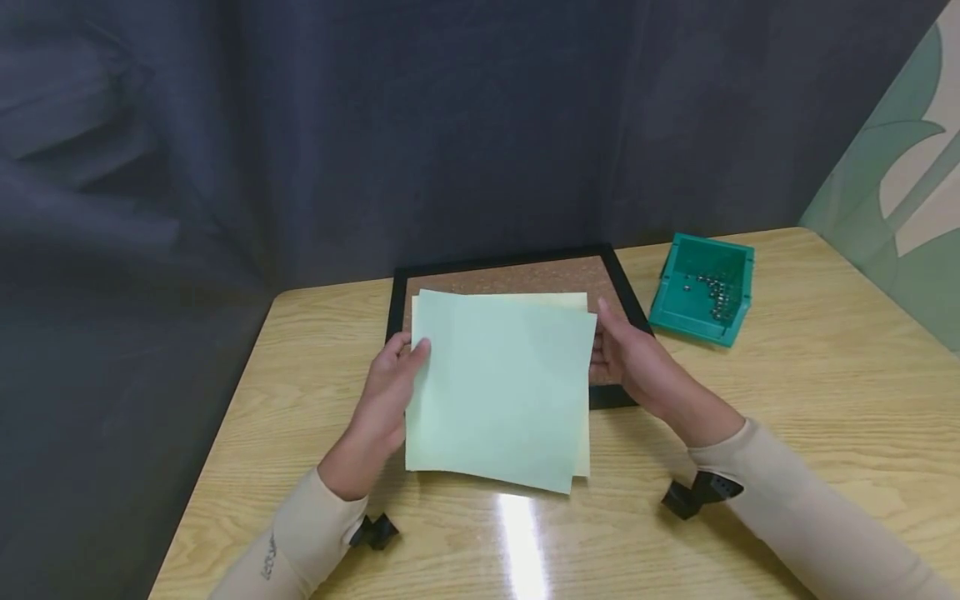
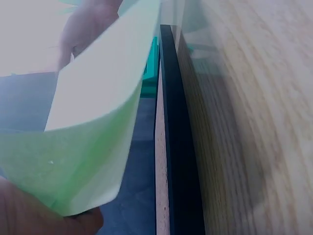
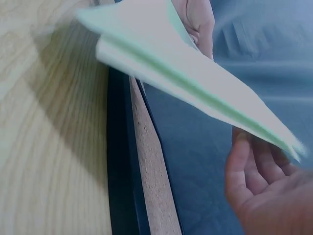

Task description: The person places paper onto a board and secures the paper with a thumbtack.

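Two visible, misaligned paper sheets (image 1: 502, 392) are held above the desk (image 1: 300, 375), by the corkboard (image 1: 517, 275) near its far edge, left hand (image 1: 384, 392) pinching, right hand (image 1: 641, 362) loosely spread alongside; light, level support should square their edges best.

We have a passage along the left edge of the desk (image 1: 247, 483) and another between the teal bin (image 1: 686, 322) and the right edge. The dark curtain (image 1: 465, 125) closes the back edge, the corkboard (image 1: 540, 277) sits before its middle, and our raised sheets (image 1: 502, 387) block reaching down onto it.
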A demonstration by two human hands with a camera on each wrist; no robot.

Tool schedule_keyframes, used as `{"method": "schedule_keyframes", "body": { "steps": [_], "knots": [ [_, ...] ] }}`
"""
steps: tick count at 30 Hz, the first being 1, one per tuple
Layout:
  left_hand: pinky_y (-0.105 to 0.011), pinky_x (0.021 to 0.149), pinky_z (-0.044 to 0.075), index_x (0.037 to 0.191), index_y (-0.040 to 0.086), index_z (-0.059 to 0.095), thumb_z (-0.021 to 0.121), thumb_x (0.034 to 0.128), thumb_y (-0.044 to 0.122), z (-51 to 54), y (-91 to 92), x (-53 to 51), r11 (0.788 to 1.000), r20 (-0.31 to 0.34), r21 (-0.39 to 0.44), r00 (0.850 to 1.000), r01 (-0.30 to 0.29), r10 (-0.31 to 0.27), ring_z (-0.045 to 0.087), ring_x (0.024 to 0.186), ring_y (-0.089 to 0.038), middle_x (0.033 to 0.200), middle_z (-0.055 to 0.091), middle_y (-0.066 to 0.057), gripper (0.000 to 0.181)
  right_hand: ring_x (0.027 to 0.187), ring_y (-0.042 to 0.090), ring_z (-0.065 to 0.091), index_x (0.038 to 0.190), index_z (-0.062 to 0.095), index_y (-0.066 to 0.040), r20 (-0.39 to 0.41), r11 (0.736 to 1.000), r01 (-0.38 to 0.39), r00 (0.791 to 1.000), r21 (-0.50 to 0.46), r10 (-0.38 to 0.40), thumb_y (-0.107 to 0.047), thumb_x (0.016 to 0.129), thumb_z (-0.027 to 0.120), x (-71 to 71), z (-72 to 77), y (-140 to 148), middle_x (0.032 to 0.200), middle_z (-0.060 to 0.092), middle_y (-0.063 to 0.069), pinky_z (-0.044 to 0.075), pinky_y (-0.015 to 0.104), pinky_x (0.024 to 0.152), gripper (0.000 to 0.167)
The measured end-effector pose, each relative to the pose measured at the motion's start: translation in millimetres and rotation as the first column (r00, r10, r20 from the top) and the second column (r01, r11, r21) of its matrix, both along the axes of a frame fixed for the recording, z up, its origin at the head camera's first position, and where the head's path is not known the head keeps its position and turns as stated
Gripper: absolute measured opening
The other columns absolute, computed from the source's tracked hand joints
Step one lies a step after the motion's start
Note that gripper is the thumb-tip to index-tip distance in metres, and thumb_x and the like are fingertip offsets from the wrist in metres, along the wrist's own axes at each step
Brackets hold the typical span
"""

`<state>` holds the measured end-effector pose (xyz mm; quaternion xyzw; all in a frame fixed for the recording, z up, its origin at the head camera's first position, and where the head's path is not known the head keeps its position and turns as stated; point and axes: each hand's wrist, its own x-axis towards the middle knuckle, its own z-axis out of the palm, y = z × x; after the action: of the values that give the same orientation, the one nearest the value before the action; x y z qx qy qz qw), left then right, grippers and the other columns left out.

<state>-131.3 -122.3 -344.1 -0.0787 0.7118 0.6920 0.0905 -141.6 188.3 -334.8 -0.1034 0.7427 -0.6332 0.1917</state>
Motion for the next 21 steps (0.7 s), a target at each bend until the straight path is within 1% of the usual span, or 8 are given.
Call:
{"method": "schedule_keyframes", "body": {
  "steps": [2, 4, 6, 9, 13, 15, 17, 21],
  "knots": [
    [-0.042, 0.105, 0.031, 0.131, 0.015, 0.051, 0.048, 0.1058, 0.032, 0.7, 0.2, 0.7, 0.999, -0.019, -0.011, 0.999, -0.034, 0.034, 0.046, 0.119, -0.022, 0.129, 0.053, -0.007, 0.030, 0.107, 0.015, 0.064, 0.143, 0.042, -0.001, -0.007, 0.999, -0.032, 0.999, -0.016, 0.032, -0.059, 0.105, 0.022, 0.8, 0.8, -1, 0.119, 0.065, -0.001, 0.048, 0.034, 0.097, 0.073],
    [-0.038, 0.097, 0.037, 0.130, 0.018, 0.052, 0.049, 0.1054, 0.033, 1.4, 0.1, 1.4, 0.997, -0.040, -0.024, 0.997, -0.070, 0.069, 0.051, 0.110, -0.020, 0.122, 0.057, -0.005, 0.029, 0.110, 0.015, 0.063, 0.145, 0.041, -0.002, -0.032, 0.997, -0.071, 0.997, 0.002, 0.071, -0.050, 0.106, 0.034, 1.3, -0.3, -2, 0.125, 0.063, 0.003, 0.048, 0.036, 0.099, 0.063],
    [-0.037, 0.091, 0.041, 0.130, 0.021, 0.052, 0.049, 0.1052, 0.034, 1.8, -0.2, 2.5, 0.995, -0.059, -0.019, 0.994, -0.093, 0.092, 0.055, 0.102, -0.020, 0.117, 0.061, -0.005, 0.028, 0.113, 0.018, 0.063, 0.146, 0.042, -0.006, -0.056, 0.994, -0.103, 0.993, 0.032, 0.105, -0.040, 0.105, 0.046, 1.7, -2.7, -4, 0.131, 0.061, 0.008, 0.049, 0.040, 0.100, 0.053],
    [-0.035, 0.087, 0.045, 0.131, 0.022, 0.051, 0.049, 0.1053, 0.034, 2.6, -0.2, 3.7, 0.995, -0.082, -0.009, 0.991, -0.103, 0.102, 0.059, 0.099, -0.019, 0.116, 0.062, -0.004, 0.029, 0.118, 0.020, 0.060, 0.145, 0.045, -0.012, -0.086, 0.989, -0.116, 0.989, 0.090, 0.124, -0.033, 0.100, 0.060, 1.9, -6.7, -8, 0.136, 0.058, 0.010, 0.050, 0.040, 0.099, 0.052],
    [-0.034, 0.086, 0.046, 0.130, 0.021, 0.051, 0.050, 0.1048, 0.034, 4.0, 1.2, 4.5, 0.997, -0.103, -0.017, 0.992, -0.073, 0.071, 0.060, 0.098, -0.018, 0.116, 0.063, -0.004, 0.029, 0.119, 0.017, 0.062, 0.137, 0.054, -0.010, -0.095, 0.988, -0.081, 0.991, 0.134, 0.094, -0.034, 0.101, 0.059, 1.7, -8.3, -10, 0.133, 0.064, 0.009, 0.049, 0.034, 0.099, 0.043],
    [-0.034, 0.086, 0.047, 0.132, 0.022, 0.052, 0.052, 0.1039, 0.034, 4.3, 1.9, 4.9, 0.999, -0.112, -0.022, 0.993, -0.043, 0.041, 0.060, 0.099, -0.017, 0.116, 0.063, -0.004, 0.031, 0.118, 0.016, 0.062, 0.133, 0.057, -0.006, -0.111, 0.987, -0.058, 0.991, 0.148, 0.075, -0.033, 0.103, 0.055, 1.9, -6.5, -10, 0.130, 0.065, 0.011, 0.050, 0.034, 0.098, 0.041],
    [-0.033, 0.086, 0.049, 0.134, 0.019, 0.055, 0.055, 0.1027, 0.032, 4.1, 2.5, 5.5, 1.000, -0.119, -0.010, 0.993, -0.008, 0.007, 0.060, 0.100, -0.017, 0.114, 0.063, -0.003, 0.034, 0.117, 0.018, 0.064, 0.133, 0.056, -0.003, -0.132, 0.988, -0.036, 0.990, 0.148, 0.055, -0.032, 0.104, 0.052, 2.8, -3.5, -9, 0.131, 0.064, 0.013, 0.053, 0.034, 0.096, 0.041],
    [-0.031, 0.083, 0.053, 0.132, 0.006, 0.060, 0.063, 0.0991, 0.020, 2.2, 2.0, 7.1, 0.995, -0.134, 0.075, 0.989, 0.066, -0.055, 0.063, 0.097, -0.014, 0.106, 0.066, 0.003, 0.036, 0.109, 0.019, 0.068, 0.132, 0.057, 0.002, -0.171, 0.991, 0.008, 0.985, 0.134, 0.015, -0.030, 0.105, 0.050, 5.3, 2.5, -7, 0.130, 0.064, 0.020, 0.057, 0.033, 0.088, 0.042]
  ]
}}
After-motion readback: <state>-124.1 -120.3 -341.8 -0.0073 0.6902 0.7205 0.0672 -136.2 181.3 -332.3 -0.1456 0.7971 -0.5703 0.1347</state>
